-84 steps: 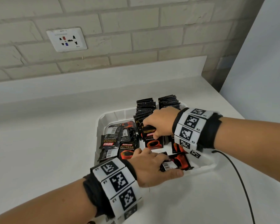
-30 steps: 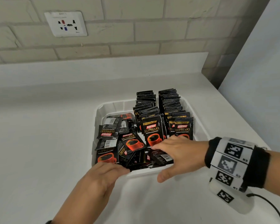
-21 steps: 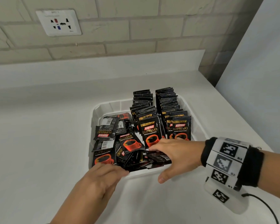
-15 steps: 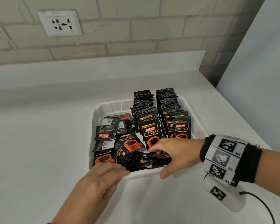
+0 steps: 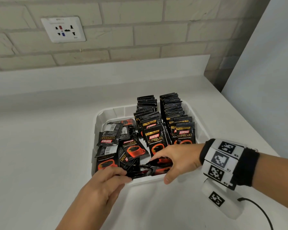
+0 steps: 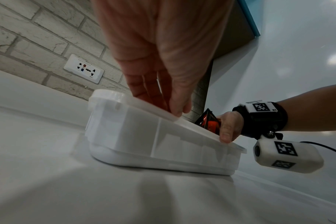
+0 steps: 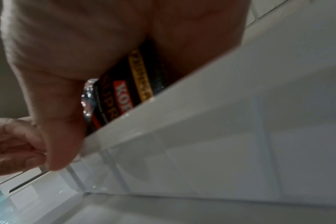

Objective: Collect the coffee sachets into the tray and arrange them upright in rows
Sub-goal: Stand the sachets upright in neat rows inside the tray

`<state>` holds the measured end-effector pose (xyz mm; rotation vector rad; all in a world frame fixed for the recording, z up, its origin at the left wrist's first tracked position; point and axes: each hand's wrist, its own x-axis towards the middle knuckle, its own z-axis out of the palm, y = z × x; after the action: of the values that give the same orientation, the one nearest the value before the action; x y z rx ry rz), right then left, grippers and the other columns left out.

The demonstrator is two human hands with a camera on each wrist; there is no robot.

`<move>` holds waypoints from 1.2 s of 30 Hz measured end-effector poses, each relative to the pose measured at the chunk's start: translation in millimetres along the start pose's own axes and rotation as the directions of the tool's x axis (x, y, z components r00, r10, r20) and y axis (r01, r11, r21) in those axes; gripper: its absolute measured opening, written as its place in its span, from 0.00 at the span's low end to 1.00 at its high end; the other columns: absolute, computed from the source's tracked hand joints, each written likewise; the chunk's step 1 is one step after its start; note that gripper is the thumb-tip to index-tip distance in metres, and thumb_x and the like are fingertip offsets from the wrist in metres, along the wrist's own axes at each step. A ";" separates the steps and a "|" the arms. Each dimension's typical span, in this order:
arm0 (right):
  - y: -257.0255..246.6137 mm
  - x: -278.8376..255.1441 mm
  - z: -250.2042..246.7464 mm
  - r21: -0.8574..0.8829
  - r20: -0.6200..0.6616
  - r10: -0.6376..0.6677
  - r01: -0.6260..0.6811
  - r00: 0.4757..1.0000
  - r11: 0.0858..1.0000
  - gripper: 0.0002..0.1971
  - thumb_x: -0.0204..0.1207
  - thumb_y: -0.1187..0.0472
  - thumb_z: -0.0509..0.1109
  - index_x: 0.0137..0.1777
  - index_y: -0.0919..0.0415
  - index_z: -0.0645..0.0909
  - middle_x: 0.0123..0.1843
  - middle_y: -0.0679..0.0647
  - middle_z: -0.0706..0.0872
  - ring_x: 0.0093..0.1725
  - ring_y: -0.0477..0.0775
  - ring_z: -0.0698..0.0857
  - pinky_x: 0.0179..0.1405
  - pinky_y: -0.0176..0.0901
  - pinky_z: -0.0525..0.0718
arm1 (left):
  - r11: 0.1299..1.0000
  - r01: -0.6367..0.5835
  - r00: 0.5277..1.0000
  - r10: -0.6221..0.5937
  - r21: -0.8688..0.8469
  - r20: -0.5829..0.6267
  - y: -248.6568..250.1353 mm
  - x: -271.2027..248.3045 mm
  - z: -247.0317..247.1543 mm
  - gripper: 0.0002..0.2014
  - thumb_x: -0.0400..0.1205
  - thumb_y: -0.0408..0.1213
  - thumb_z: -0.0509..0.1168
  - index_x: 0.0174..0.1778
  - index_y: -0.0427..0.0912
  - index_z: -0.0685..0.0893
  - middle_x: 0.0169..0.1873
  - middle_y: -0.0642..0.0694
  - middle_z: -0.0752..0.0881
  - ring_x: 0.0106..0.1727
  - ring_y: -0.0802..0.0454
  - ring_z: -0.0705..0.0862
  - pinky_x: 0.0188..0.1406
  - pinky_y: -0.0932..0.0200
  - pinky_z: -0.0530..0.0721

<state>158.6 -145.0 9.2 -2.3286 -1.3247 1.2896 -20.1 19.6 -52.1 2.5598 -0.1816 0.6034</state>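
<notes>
The right hand (image 5: 178,161) reaches over the near rim of the white tray (image 5: 105,113), its grip closed on a flat sachet (image 5: 158,169) lying at the tray's 6 o'clock edge: fingers on top of the pack, thumb hooked down over the outside of the rim. In the left wrist view that thumb presses the tray's lip with the red and black pack pinched just behind it. The left hand (image 5: 106,183) lies at the tray's 7 o'clock corner, fingers fairly straight and laid on the edge of the loose pile (image 5: 123,146); its grip is released, clasping nothing that shows.

From 12 to 3 o'clock inside the tray stand two upright rows of sachets (image 5: 163,117), side by side, labels facing the person. The 9 o'clock half holds loose packs lying flat and overlapping at odd angles.

The tray sits on a white surface (image 5: 40,146). A wall socket (image 5: 63,29) is set in the brick wall at 11 o'clock.
</notes>
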 end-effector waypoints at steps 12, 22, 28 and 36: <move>-0.4 7.8 -5.5 0.064 -0.042 -0.024 0.027 0.999 0.998 0.14 0.74 0.51 0.71 0.47 0.64 0.80 0.32 0.51 0.78 0.29 0.46 0.75 0.28 0.35 0.73 | 0.993 0.111 0.992 -0.113 -0.038 -0.061 0.9 -2.3 -2.6 0.07 0.78 0.54 0.58 0.46 0.60 0.78 0.48 0.65 0.75 0.50 0.72 0.78 0.39 0.74 0.82; -8.3 -15.8 -19.8 -0.105 -0.170 -0.148 0.132 0.974 0.986 0.12 0.79 0.53 0.65 0.47 0.62 0.81 0.35 0.55 0.82 0.29 0.46 0.74 0.29 0.37 0.72 | 0.986 0.156 0.987 -0.158 -0.053 -0.031 13.3 0.7 -17.7 0.17 0.83 0.59 0.49 0.46 0.57 0.79 0.50 0.67 0.74 0.47 0.79 0.76 0.31 0.91 0.65; 1.5 -26.9 -26.5 -0.003 -0.256 -0.178 0.184 0.950 0.983 0.13 0.78 0.54 0.67 0.41 0.65 0.80 0.36 0.65 0.83 0.33 0.61 0.78 0.37 0.53 0.79 | 0.981 0.186 0.980 -0.189 -0.051 -0.062 18.5 2.9 -30.0 0.12 0.79 0.60 0.56 0.51 0.63 0.79 0.55 0.70 0.75 0.47 0.74 0.77 0.15 0.82 0.64; 18.3 -61.8 -34.6 0.477 -0.670 -0.009 0.439 0.743 0.761 0.06 0.65 0.53 0.72 0.39 0.53 0.85 0.34 0.49 0.90 0.33 0.43 0.88 0.33 0.30 0.84 | 0.967 0.225 0.955 -0.242 -0.116 -0.169 37.0 20.3 -45.9 0.13 0.72 0.53 0.64 0.52 0.64 0.78 0.51 0.66 0.80 0.49 0.72 0.80 0.40 0.83 0.74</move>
<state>181.6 -194.4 58.1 -1.7803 -0.7693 0.5951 -28.3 10.1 8.9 2.3714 0.1509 0.7135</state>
